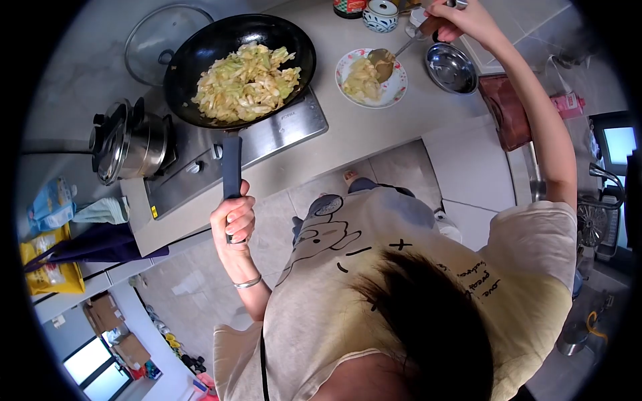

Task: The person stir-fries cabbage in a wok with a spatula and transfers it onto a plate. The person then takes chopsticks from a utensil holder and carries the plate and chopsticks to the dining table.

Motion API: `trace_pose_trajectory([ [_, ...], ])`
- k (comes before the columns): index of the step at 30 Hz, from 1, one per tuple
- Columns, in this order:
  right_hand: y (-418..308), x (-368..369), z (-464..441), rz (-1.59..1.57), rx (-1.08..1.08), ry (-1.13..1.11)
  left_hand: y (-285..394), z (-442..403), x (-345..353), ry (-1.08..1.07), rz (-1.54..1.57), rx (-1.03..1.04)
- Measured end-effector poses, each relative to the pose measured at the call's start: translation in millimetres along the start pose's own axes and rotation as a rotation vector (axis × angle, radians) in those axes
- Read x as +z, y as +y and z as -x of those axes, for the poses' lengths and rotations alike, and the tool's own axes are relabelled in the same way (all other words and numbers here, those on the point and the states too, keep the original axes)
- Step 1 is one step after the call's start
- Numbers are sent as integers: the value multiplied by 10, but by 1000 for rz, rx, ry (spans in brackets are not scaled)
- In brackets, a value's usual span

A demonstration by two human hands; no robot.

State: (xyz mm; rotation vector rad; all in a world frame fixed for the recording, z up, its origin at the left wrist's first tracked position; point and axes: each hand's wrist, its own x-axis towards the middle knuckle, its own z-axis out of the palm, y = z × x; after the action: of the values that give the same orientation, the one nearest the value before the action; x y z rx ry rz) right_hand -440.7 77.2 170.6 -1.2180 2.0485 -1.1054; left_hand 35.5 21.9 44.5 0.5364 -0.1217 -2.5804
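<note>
My left hand (233, 219) is wrapped around the dark grey handle of a black wok (175, 93). Chopped, cooked cabbage (247, 83) fills the middle of the wok, which sits tilted over the stove. At the upper right, my right hand (461, 23) grips the brown handle of a metal spatula (409, 44). The spatula's broad head is over the right part of a floral-rimmed plate (396, 93). A smaller heap of cabbage (362, 81) lies on that plate, beside the spatula head.
A lidded steel pot (148, 144) stands left on the stove (284, 137), and a glass lid (142, 50) is behind the wok. Right of the plate is a steel bowl (452, 69). A patterned jar (381, 17) stands behind it. A reddish-brown board (506, 113) lies near the right counter edge.
</note>
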Motion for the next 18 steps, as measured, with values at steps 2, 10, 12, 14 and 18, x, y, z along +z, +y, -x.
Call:
trace_pose_trajectory([
  [2, -48, 19, 133, 41, -101, -28, 6, 9, -21, -8, 10, 3],
  [10, 213, -228, 437, 120, -180, -6, 54, -17, 19, 43, -27, -37],
  [12, 270, -251, 468, 62, -94, 10, 58, -30, 34, 59, -33, -35],
  [14, 449, -229, 467, -32, -40, 33, 58, -50, 33, 59, -40, -36],
  [18, 578, 9, 446, -208, 20, 112, 87, -78, 11, 60, -33, -46],
])
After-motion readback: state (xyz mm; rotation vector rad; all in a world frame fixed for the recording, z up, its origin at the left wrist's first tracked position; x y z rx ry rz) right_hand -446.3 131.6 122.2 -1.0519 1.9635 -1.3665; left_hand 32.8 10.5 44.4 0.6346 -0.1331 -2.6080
